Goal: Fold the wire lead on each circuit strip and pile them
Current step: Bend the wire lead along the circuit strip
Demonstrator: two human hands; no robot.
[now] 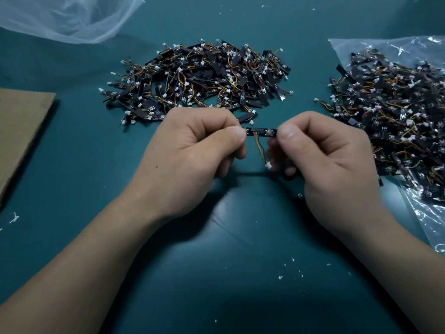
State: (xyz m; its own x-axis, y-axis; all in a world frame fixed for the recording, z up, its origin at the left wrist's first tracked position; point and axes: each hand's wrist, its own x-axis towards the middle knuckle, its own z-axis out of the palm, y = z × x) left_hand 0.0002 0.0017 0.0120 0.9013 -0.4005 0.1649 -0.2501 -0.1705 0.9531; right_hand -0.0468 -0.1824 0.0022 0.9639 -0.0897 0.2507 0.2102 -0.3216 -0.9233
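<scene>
Bench, dark teal, with a soft sheen toward the near edge; flat sheet of brown cardboard at the left edge, running out of view to the left; crumpled clear plastic bag at the far left corner, translucent white in its folds; second clear plastic bag along the right edge, glossy and wrinkled, its near end lying flat on the bench; small white flecks scattered toward the near edge; a larger white scrap by the left edge; further specks close to the far edge.
</scene>
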